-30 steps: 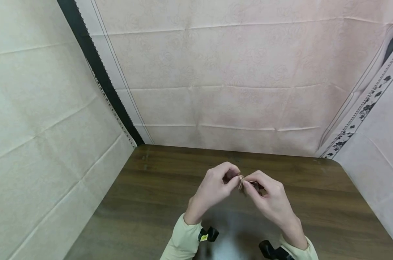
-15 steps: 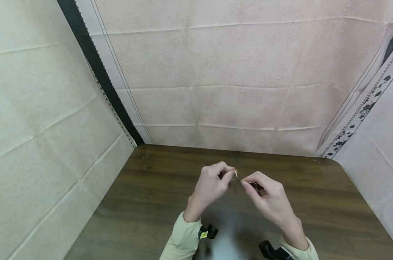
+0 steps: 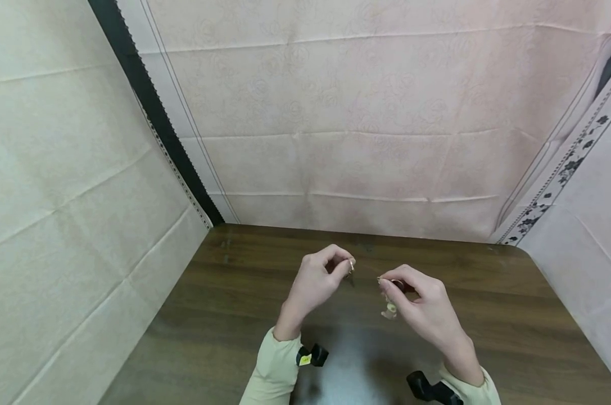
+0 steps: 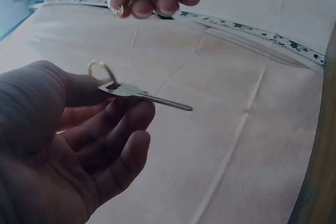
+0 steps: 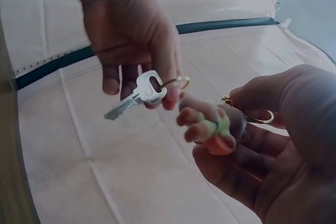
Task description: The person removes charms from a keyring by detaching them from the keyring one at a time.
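Improvised recording booth: creased fabric sheets [image 3: 335, 112] screen the upper frame and both sides, enclosing a bare dark wooden counter [image 3: 487, 326] at bottom.

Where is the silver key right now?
The silver key is pinched by its head in the left hand, held above the wooden table, just apart from the right hand holding the keychain charm.

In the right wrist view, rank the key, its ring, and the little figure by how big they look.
1. Figure, though nearer the camera, so unsure.
2. Key, close behind it.
3. Ring, partly hidden by the left hand.
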Demonstrator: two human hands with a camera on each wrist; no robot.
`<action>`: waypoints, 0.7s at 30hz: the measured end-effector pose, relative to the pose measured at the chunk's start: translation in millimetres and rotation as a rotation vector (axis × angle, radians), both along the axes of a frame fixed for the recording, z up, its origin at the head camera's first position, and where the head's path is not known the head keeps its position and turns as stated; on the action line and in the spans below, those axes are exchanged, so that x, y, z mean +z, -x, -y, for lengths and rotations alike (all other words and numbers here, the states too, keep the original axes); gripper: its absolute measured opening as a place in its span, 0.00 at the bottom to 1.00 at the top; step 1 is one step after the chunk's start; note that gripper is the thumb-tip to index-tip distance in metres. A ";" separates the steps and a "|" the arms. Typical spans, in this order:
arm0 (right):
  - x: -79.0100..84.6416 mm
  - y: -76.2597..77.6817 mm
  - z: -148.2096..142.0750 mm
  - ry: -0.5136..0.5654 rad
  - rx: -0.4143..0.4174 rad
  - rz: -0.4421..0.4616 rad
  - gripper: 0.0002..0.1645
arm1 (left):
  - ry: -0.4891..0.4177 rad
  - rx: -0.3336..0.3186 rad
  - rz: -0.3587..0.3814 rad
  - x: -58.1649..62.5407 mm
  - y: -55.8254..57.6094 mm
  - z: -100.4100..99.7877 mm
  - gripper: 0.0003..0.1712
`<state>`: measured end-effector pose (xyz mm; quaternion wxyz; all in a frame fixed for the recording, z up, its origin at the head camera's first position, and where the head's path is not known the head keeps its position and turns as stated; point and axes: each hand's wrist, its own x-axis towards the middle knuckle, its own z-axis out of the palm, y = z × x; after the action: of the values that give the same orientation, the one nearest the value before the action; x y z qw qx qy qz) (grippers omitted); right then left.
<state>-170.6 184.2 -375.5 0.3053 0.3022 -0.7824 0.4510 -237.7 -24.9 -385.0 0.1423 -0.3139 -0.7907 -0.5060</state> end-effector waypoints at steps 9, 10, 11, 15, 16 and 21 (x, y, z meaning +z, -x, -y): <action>-5.7 4.7 -18.9 -0.129 -0.087 0.107 0.17 | 0.118 -0.111 0.040 6.6 -4.0 -0.9 0.03; -6.5 5.3 -21.1 -0.145 -0.090 0.110 0.17 | 0.129 -0.116 0.044 6.3 -3.7 0.0 0.03; -7.6 5.9 -23.5 -0.157 -0.086 0.119 0.17 | 0.140 -0.119 0.045 6.0 -3.4 1.2 0.03; -14.5 9.1 -34.0 -0.208 -0.131 0.094 0.17 | 0.192 -0.130 0.051 2.3 -0.9 7.0 0.03; -16.5 9.6 -36.8 -0.219 -0.146 0.090 0.16 | 0.202 -0.131 0.054 1.3 -0.2 8.7 0.03; -26.7 9.5 -52.7 -0.254 -0.233 0.116 0.14 | 0.239 -0.117 0.068 -5.8 3.8 17.5 0.03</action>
<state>-180.1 236.9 -402.2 0.2692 0.2190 -0.8792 0.3265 -241.5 -42.4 -390.8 0.0474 -0.3566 -0.8301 -0.4261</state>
